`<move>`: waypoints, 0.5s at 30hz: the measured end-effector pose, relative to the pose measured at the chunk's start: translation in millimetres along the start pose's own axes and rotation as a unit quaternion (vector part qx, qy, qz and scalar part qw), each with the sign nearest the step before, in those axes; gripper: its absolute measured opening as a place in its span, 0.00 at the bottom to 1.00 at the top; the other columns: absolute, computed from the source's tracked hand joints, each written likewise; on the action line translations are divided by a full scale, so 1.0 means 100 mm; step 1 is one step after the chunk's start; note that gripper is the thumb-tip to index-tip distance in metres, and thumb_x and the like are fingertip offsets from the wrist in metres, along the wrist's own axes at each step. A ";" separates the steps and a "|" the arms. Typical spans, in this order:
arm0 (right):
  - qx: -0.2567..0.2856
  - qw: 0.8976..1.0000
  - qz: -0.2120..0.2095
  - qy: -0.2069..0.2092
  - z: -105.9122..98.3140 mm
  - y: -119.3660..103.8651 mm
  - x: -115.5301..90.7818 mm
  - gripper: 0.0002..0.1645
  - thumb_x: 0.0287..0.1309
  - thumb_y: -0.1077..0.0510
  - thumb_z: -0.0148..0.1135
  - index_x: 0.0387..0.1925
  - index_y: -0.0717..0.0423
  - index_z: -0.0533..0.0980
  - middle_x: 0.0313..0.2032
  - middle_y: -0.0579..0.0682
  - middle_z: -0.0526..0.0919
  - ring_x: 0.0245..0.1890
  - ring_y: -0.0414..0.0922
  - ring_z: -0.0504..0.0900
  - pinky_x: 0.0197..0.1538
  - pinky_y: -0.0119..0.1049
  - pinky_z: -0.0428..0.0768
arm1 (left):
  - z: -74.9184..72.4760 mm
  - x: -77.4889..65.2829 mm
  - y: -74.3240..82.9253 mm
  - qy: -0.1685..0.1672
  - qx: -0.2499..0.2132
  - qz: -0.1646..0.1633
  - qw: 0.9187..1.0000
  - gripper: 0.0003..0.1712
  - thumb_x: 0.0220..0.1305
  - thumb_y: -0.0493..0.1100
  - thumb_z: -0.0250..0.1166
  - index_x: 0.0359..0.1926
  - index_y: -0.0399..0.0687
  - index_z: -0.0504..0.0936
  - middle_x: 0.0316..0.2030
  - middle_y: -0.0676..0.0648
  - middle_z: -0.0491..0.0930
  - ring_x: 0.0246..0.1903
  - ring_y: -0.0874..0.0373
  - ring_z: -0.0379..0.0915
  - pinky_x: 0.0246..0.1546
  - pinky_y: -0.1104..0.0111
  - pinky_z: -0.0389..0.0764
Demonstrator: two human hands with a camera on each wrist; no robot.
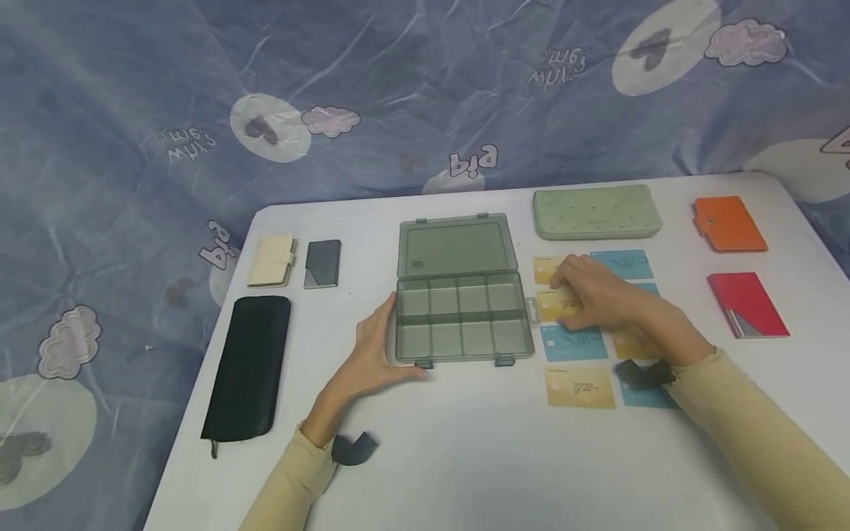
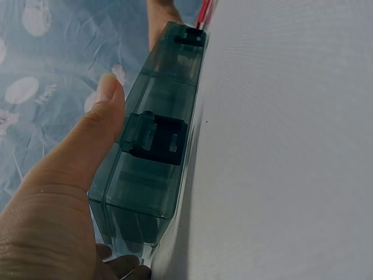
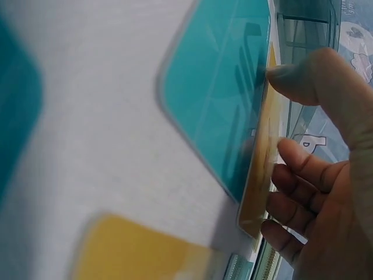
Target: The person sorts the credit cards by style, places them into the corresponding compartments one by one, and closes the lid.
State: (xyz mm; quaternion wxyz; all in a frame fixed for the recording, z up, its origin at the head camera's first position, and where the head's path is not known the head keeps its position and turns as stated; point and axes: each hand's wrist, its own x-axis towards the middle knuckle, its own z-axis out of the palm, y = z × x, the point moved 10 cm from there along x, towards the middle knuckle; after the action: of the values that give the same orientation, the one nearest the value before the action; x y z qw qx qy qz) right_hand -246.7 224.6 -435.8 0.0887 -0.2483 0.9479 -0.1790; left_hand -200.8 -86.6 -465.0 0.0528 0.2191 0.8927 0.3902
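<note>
A translucent green compartment box (image 1: 445,341) lies on the table with its lid (image 1: 458,245) folded back; its compartments hold nothing. My left hand (image 1: 372,358) spans its near left corner, fingers along the left side and a straight thumb by the front latch (image 2: 157,140). To the right of the box, my right hand (image 1: 600,295) pinches a yellow card (image 1: 547,306), thumb at the near edge and fingers at the far edge. The palm hides part of that card. A blue VIP card (image 1: 574,344) lies just nearer me.
More blue and yellow cards (image 1: 580,387) lie in two columns right of the box. Behind them is a green case (image 1: 598,212); farther right are orange (image 1: 730,223) and red (image 1: 747,304) holders. At left lie a black wallet (image 1: 247,369), a cream holder (image 1: 271,260) and a grey holder (image 1: 322,263).
</note>
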 end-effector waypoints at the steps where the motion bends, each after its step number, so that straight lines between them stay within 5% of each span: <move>1: 0.002 1.000 0.003 0.000 0.00 0.01 0.00 0.35 0.33 0.50 0.76 0.44 0.56 0.71 0.39 0.46 0.70 0.39 0.43 0.64 0.45 0.40 0.65 | 0.01 0.00 0.00 -0.001 0.001 0.001 1.000 0.78 0.30 0.70 0.74 0.73 0.51 0.35 0.72 0.48 0.45 0.68 0.48 0.43 0.63 0.49 0.48; 8: 0.021 0.999 0.019 -0.020 0.00 -0.03 -0.05 0.34 0.38 0.51 0.75 0.48 0.53 0.68 0.41 0.46 0.74 0.40 0.43 0.65 0.46 0.40 0.63 | 0.01 0.00 0.03 -0.008 -0.002 0.006 1.000 0.78 0.30 0.75 0.70 0.73 0.48 0.35 0.72 0.47 0.44 0.69 0.50 0.42 0.64 0.51 0.45; 15: 0.003 1.000 -0.014 -0.009 -0.01 -0.07 -0.05 0.34 0.38 0.49 0.75 0.49 0.53 0.72 0.43 0.45 0.75 0.40 0.43 0.66 0.46 0.41 0.63 | 0.01 -0.01 0.03 -0.006 0.008 0.011 1.000 0.78 0.31 0.72 0.73 0.73 0.50 0.34 0.72 0.47 0.43 0.68 0.48 0.42 0.62 0.50 0.47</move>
State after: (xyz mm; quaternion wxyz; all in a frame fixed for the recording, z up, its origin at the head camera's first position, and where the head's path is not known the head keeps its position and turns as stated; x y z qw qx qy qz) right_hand -239.6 222.1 -431.6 0.0955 -0.2629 0.9430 -0.1805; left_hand -198.9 -84.5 -463.0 0.0519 0.2316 0.8928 0.3828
